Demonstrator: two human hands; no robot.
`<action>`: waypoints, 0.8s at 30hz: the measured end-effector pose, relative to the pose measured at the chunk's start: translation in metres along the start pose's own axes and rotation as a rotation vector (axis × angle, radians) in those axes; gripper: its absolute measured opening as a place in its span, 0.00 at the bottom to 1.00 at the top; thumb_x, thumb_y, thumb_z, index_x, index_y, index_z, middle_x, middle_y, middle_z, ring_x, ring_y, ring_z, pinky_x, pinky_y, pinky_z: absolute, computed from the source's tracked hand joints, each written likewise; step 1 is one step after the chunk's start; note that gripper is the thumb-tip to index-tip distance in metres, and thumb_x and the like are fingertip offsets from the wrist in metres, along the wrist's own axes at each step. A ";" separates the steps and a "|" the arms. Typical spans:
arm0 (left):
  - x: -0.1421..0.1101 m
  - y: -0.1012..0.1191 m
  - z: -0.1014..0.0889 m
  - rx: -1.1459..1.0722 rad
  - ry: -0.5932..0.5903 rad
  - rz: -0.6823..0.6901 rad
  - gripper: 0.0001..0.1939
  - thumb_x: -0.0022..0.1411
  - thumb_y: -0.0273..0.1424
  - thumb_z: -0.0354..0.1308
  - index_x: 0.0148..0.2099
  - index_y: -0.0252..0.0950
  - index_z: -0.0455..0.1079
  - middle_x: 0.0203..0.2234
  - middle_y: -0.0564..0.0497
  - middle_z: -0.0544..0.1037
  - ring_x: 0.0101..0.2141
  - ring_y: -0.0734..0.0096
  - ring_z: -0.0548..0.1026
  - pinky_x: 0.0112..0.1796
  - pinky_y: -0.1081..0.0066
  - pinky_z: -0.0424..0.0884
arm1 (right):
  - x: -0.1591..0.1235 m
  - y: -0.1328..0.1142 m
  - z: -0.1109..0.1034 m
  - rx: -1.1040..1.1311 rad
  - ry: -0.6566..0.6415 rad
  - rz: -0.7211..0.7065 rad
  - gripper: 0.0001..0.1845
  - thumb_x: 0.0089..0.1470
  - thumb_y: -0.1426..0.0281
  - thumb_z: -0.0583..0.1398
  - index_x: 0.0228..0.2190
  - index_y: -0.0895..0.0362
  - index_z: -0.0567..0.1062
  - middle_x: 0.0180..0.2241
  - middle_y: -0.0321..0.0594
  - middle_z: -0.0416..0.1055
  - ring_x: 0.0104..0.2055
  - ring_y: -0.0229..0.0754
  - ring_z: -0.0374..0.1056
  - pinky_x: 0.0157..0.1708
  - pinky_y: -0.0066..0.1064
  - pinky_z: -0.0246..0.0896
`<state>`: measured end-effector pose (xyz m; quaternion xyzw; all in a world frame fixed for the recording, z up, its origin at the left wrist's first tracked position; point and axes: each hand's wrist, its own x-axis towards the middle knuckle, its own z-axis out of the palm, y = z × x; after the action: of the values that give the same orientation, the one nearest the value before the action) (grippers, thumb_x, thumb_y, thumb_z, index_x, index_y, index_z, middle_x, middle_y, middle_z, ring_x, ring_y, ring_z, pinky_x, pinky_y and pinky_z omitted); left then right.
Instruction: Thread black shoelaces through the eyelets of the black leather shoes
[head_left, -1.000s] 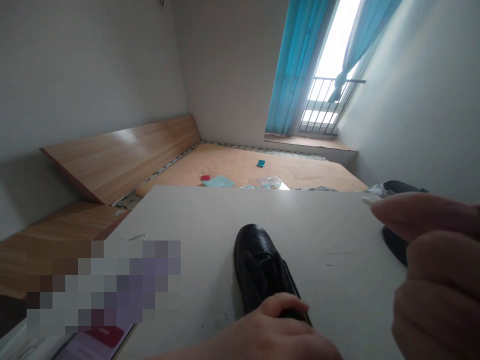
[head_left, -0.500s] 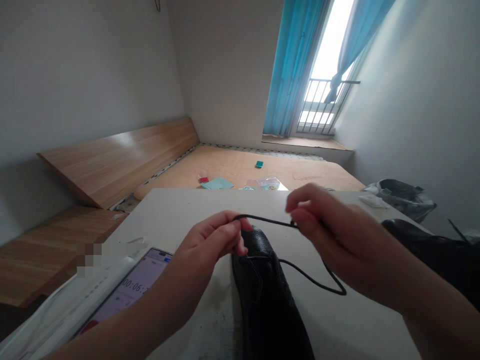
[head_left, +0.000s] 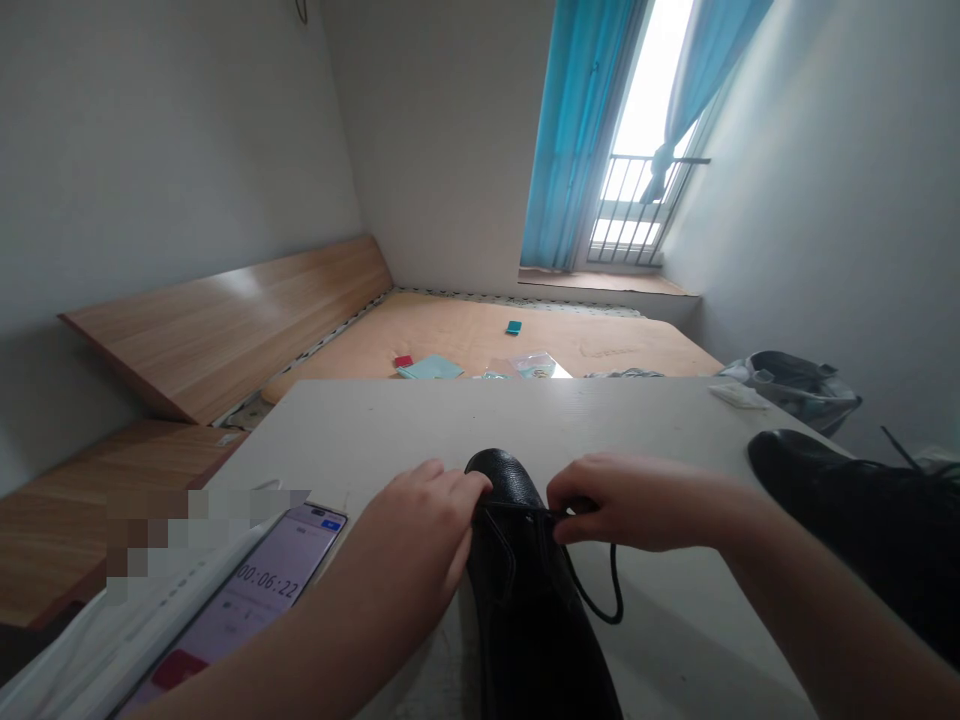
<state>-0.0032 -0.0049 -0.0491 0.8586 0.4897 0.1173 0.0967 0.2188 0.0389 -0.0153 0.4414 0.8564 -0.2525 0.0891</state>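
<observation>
A black leather shoe [head_left: 525,590] lies on the white table [head_left: 420,420], toe pointing away from me. My left hand [head_left: 424,525] rests against the shoe's left side near the toe, fingers curled onto the leather. My right hand [head_left: 630,500] pinches a black shoelace [head_left: 600,600] at the shoe's upper, fingers pressed together. The lace runs taut across the front of the upper toward my left hand and loops down onto the table at the right.
A second black shoe [head_left: 862,520] sits at the table's right edge. A phone [head_left: 247,600] showing a timer lies at the left on white cloth. Beyond the table are a bare mattress [head_left: 525,340] with small items, a wooden headboard and a black bag [head_left: 795,385].
Both hands have come down from above the shoe, where they held the lace stretched between them, onto the shoe's upper. The lace's loop on the table is shorter.
</observation>
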 end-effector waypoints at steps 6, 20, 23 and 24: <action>-0.002 0.000 -0.006 0.113 0.104 0.048 0.18 0.62 0.20 0.48 0.51 0.35 0.71 0.40 0.43 0.79 0.43 0.50 0.72 0.52 0.43 0.56 | -0.001 -0.001 -0.001 0.008 0.096 0.016 0.13 0.58 0.61 0.56 0.31 0.55 0.76 0.24 0.35 0.68 0.24 0.36 0.57 0.22 0.29 0.48; -0.005 -0.001 -0.016 -0.194 0.320 -0.009 0.14 0.66 0.29 0.49 0.51 0.46 0.69 0.29 0.57 0.78 0.36 0.62 0.76 0.50 0.55 0.63 | 0.004 0.019 -0.012 0.217 0.294 -0.054 0.10 0.57 0.65 0.54 0.25 0.55 0.67 0.22 0.32 0.58 0.26 0.36 0.53 0.25 0.30 0.50; -0.006 0.001 -0.022 -0.241 0.412 -0.037 0.12 0.65 0.30 0.50 0.47 0.47 0.71 0.28 0.58 0.76 0.34 0.64 0.75 0.43 0.62 0.68 | -0.002 0.014 -0.019 0.279 0.406 -0.129 0.11 0.56 0.65 0.53 0.24 0.55 0.64 0.25 0.33 0.58 0.29 0.38 0.54 0.30 0.31 0.53; -0.007 0.001 -0.022 -0.225 0.418 -0.041 0.12 0.65 0.30 0.50 0.47 0.47 0.71 0.27 0.58 0.76 0.32 0.64 0.75 0.41 0.62 0.68 | -0.003 0.012 -0.020 0.312 0.429 -0.157 0.10 0.55 0.65 0.54 0.24 0.55 0.64 0.27 0.35 0.60 0.31 0.38 0.55 0.32 0.32 0.54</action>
<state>-0.0121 -0.0101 -0.0288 0.7893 0.5002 0.3443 0.0907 0.2316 0.0523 -0.0014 0.4256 0.8381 -0.2882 -0.1829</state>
